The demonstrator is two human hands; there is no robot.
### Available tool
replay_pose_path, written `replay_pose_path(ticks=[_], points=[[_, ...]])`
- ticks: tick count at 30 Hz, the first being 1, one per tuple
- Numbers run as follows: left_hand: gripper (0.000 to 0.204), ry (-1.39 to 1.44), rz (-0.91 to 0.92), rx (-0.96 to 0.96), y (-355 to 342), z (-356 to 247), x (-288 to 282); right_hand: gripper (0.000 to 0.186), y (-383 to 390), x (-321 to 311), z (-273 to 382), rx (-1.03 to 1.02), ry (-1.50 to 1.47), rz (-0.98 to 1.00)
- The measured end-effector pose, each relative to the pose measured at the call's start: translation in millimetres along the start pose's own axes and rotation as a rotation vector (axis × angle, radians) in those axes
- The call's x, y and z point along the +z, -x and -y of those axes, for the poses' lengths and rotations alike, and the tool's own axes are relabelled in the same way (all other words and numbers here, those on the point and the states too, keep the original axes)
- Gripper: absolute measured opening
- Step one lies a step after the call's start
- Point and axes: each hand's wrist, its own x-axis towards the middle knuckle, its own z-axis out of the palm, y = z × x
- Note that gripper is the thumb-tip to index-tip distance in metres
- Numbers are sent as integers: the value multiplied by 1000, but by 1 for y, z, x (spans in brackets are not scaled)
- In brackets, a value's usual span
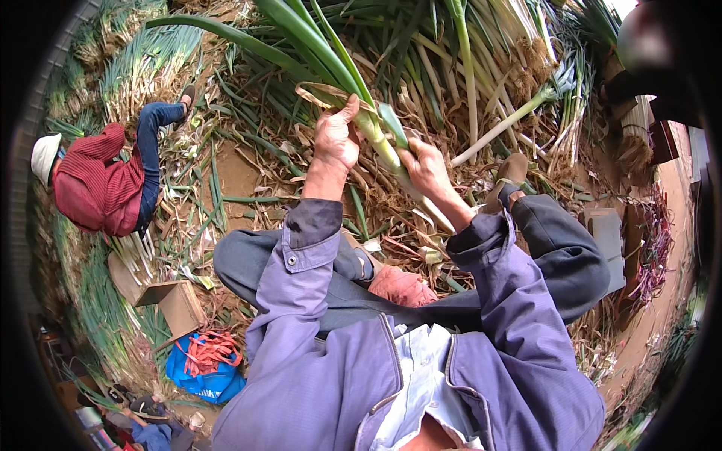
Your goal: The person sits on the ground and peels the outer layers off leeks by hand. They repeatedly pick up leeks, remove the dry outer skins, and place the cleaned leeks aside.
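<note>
I hold a long green onion [392,159] diagonally between my hands, its dark green leaves reaching up to the top left and its pale stalk running down to the right. My left hand [336,134] is closed on it where the leaves begin, beside a dry, tan leaf [314,95] that loops off the plant. My right hand [423,165], lower and to the right, is closed at the stalk, thumb and fingers against a short green leaf piece [392,124] that sticks up alongside. The lower end of the stalk is partly hidden behind my right wrist.
Piles of green onions [526,30] lie ahead on dried leaf litter. A person in red [105,180] sits at left near a cardboard box [180,308] and a blue bag [188,372] of red straps. Others show at lower left and upper right. A grey block [605,248] lies at right.
</note>
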Motion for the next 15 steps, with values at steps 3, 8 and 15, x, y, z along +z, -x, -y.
replay_pose_path(ticks=[3,8,15], points=[[32,59,76,46,1,-27,7,18,63,-6,-74,175,200,409],[39,9,254,152,-22,-86,4,48,122,-34,-156,330,535,662],[42,13,258,242,-17,-44,5,40,-42,-8,56,94,-161,492]])
